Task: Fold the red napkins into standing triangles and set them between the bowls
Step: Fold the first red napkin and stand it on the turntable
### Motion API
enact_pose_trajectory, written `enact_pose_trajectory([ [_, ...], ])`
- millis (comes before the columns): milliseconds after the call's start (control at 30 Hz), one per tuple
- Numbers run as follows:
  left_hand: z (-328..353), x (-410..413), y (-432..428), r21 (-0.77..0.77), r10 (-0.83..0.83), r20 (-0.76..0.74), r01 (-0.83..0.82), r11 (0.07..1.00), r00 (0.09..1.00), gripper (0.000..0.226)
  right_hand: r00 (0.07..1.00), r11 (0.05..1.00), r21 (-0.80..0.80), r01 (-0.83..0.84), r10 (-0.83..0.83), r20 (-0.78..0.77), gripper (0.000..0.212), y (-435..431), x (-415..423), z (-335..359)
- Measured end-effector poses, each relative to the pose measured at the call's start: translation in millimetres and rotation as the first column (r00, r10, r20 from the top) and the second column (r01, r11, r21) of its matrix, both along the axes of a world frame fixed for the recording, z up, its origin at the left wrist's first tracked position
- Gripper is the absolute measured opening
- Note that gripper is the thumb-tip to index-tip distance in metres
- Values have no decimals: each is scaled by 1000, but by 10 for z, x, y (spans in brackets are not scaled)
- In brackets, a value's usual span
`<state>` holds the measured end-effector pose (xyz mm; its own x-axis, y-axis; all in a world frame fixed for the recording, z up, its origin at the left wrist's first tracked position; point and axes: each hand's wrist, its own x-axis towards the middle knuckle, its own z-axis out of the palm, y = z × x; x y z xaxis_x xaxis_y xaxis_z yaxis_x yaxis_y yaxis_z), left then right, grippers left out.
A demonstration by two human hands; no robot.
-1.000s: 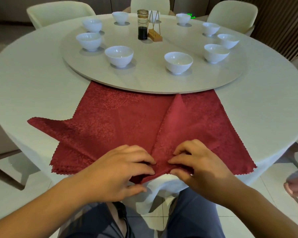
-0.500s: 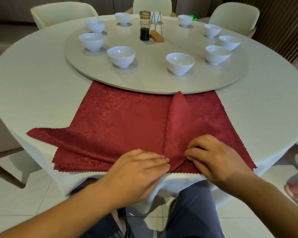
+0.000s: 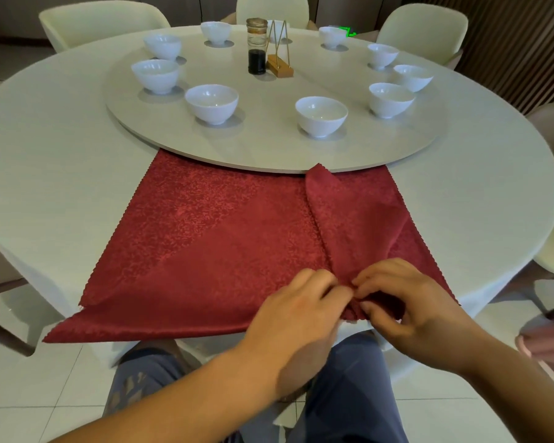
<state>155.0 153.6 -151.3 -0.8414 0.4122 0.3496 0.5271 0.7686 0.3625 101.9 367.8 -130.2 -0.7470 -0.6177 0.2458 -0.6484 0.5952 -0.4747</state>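
Note:
A stack of red napkins (image 3: 224,238) lies flat at the near edge of the round table, its far edge tucked under the turntable (image 3: 269,145). The top napkin's right part is folded over into a raised flap (image 3: 359,219) with a point near the turntable rim. My left hand (image 3: 301,311) and my right hand (image 3: 403,305) meet at the flap's near end, both pinching the cloth with curled fingertips. Several white bowls stand round the turntable, the nearest two being one bowl (image 3: 211,102) on the left and another bowl (image 3: 321,115) on the right.
A dark sauce jar (image 3: 257,46) and a wooden stand with a wire frame (image 3: 279,63) sit at the turntable's middle. Pale chairs (image 3: 422,30) ring the table. My knees are below the table edge, and a pink object (image 3: 544,343) lies at the far right.
Both hands have shifted right along the near edge. The napkin's loose left corner has been pulled in flat, and the folded flap now sits further right.

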Motion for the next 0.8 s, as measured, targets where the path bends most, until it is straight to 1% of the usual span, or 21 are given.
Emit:
enact_pose_trajectory([
  [33, 23, 15, -91, -31, 3, 5, -3, 1000, 1000, 27, 1000, 1000, 17, -4, 4, -13, 16, -10, 12, 6],
  [100, 75, 30, -248, -78, -1, 45, 4, 997, 999, 27, 998, 997, 83, -12, 17, -53, 39, -37, 34, 12],
  [133, 92, 28, -307, -89, -14, 79, 21, 996, 997, 29, 996, 994, 110, -19, 28, -81, 47, -62, 48, 5],
  [167, 108, 16, -360, -91, -34, 107, 44, 995, 994, 32, 994, 993, 114, -28, 40, -104, 50, -91, 66, -12],
  [233, 154, -11, -419, -88, -66, 148, 80, 993, 987, 33, 990, 997, 68, -49, 57, -128, 44, -155, 102, -74],
  [300, 214, -25, -442, -104, -64, 135, 79, 991, 989, 29, 988, 998, 14, -58, 59, -140, 30, -208, 122, -131],
  [367, 259, -33, -450, -161, -51, 104, 67, 985, 993, 25, 987, 999, -8, -52, 50, -150, 20, -221, 119, -157],
  [467, 360, -53, -453, -263, -49, 112, 78, 962, 992, 22, 993, 998, -28, -47, 43, -109, 18, -155, 71, -123],
  [600, 642, -190, -531, -348, -27, 258, 119, 930, 966, 24, 997, 995, -96, 30, -36, -63, 12, 45, -30, -50],
  [667, 816, -333, -615, -369, -12, 343, 147, 918, 939, 21, 996, 991, -116, 73, -79, -42, 9, 169, -84, -35],
  [733, 946, -529, -716, -347, -6, 459, 186, 919, 889, 15, 992, 986, -114, 121, -124, -22, 10, 294, -123, -49],
  [800, 991, -749, -811, -282, -17, 559, 210, 936, 829, 10, 989, 983, -104, 150, -151, -3, 11, 380, -130, -60],
])
